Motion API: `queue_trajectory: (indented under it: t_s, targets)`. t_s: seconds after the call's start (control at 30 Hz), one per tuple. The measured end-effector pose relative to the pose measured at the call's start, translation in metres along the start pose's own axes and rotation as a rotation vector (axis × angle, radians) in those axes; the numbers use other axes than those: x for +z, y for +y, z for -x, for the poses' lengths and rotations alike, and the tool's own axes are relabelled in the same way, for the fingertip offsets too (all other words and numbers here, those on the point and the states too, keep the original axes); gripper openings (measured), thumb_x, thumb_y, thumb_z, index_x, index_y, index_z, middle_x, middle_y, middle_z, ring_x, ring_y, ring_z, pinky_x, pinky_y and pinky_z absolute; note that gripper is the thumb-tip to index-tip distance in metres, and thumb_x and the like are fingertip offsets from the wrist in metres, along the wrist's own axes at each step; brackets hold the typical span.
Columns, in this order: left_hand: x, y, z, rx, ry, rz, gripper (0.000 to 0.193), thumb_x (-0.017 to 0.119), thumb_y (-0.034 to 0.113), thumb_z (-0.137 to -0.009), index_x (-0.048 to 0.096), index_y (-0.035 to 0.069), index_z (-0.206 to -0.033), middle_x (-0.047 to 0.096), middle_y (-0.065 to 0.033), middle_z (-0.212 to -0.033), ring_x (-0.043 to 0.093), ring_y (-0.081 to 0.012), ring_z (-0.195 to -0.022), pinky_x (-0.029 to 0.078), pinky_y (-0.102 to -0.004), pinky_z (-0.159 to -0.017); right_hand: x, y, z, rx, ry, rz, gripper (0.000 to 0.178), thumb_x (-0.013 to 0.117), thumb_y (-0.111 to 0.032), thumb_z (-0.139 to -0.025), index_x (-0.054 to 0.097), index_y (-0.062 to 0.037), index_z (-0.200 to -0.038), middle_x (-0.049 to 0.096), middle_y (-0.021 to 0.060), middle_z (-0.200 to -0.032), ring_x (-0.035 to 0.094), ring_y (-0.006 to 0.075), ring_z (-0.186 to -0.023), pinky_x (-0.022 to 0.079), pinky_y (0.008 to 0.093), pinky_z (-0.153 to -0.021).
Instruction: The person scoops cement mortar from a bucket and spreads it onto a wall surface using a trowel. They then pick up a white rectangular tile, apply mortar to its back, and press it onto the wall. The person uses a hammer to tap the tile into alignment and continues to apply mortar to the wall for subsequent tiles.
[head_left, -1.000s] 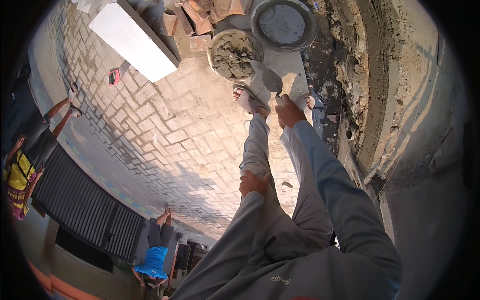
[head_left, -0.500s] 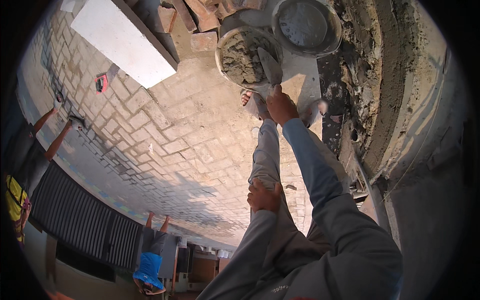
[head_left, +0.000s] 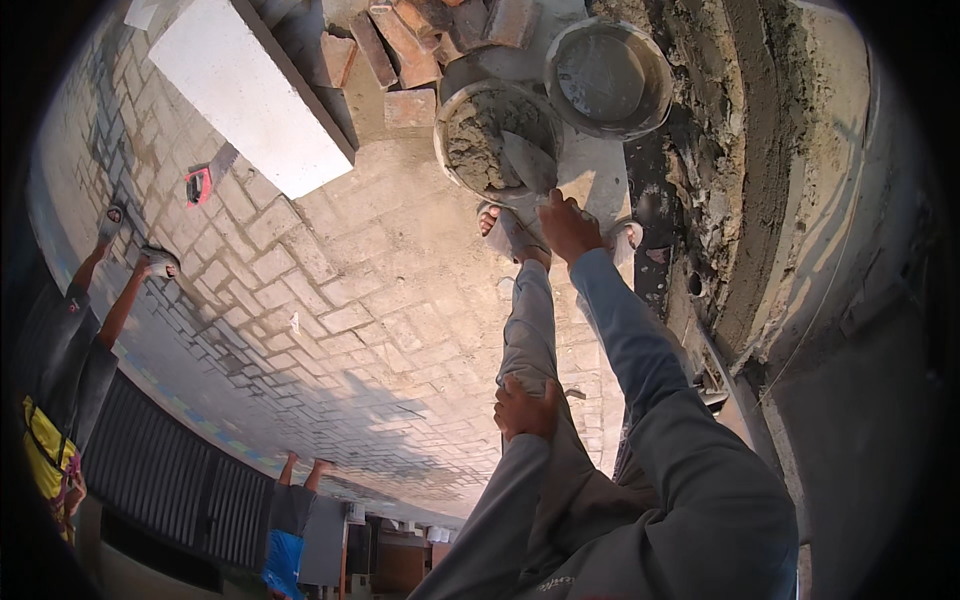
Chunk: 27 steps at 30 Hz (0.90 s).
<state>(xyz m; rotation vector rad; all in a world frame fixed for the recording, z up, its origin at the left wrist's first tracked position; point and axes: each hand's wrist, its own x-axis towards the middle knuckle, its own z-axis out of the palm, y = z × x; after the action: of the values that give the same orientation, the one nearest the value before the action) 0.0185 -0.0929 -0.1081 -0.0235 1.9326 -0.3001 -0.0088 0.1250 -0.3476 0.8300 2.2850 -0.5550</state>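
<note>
My right hand (head_left: 570, 226) is closed round the handle of a trowel. The trowel's grey, flat blade (head_left: 527, 162) dips into a round bucket (head_left: 441, 165) and lies against the wet mortar (head_left: 474, 148) in it; the fist hides most of the handle. My left hand (head_left: 524, 408) holds nothing loose: it bears on my left knee, its fingers curled over the grey trouser cloth. My sandalled feet (head_left: 515, 235) are planted just on the near side of the bucket.
A second bucket (head_left: 661, 98) with greyish water stands beside the first. Bricks (head_left: 409, 108) lie heaped behind, next to a long white block (head_left: 250, 90). Rough, mortared masonry (head_left: 765, 190) runs along the right. A red-handled tool (head_left: 198, 186) lies on the paving; two people stand at the left.
The trowel blade has swung down and sunk lower into the mortar, with my right hand shifting slightly toward me. My left hand stays on the knee. The whole view has tilted a little.
</note>
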Motion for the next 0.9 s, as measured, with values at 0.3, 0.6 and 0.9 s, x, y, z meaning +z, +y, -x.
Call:
queue_trajectory:
  t_s: [0.3, 0.6, 0.9]
  targets:
    - [0.015, -0.004, -0.003, 0.037, 0.069, -0.07, 0.09, 0.066, 0.057, -0.086, 0.038, 0.0, -0.149, 0.049, -0.0265, -0.14, 0.054, -0.0425, -0.121, 0.041, -0.0537, -0.105, 0.048, -0.023, -0.078, 0.26, 0.112, -1.029, 0.06, 0.062, -0.036, -0.099, 0.044, 0.0021, -0.142, 0.062, 0.011, -0.069, 0.061, 0.0226, -0.057, 0.051, 0.0365, -0.049]
    - [0.031, 0.008, 0.004, 0.04, 0.066, -0.161, 0.09, 0.067, 0.057, -0.086, 0.039, -0.002, -0.147, 0.051, -0.0254, -0.139, 0.055, -0.0425, -0.12, 0.043, -0.0513, -0.104, 0.028, 0.011, -0.025, 0.264, -0.198, -1.215, 0.073, 0.067, -0.038, -0.094, 0.042, 0.0036, -0.148, 0.066, 0.014, -0.076, 0.061, 0.0196, -0.057, 0.05, 0.036, -0.052]
    - [0.045, 0.018, 0.01, 0.06, 0.11, -0.249, 0.09, 0.065, 0.059, -0.085, 0.038, 0.0, -0.148, 0.049, -0.0276, -0.139, 0.056, -0.043, -0.119, 0.043, -0.0526, -0.103, 0.024, 0.035, -0.012, 0.08, -0.062, -1.134, 0.059, 0.064, -0.041, -0.092, 0.054, 0.005, -0.128, 0.07, 0.0262, -0.09, 0.068, 0.0291, -0.066, 0.055, 0.0423, -0.069]
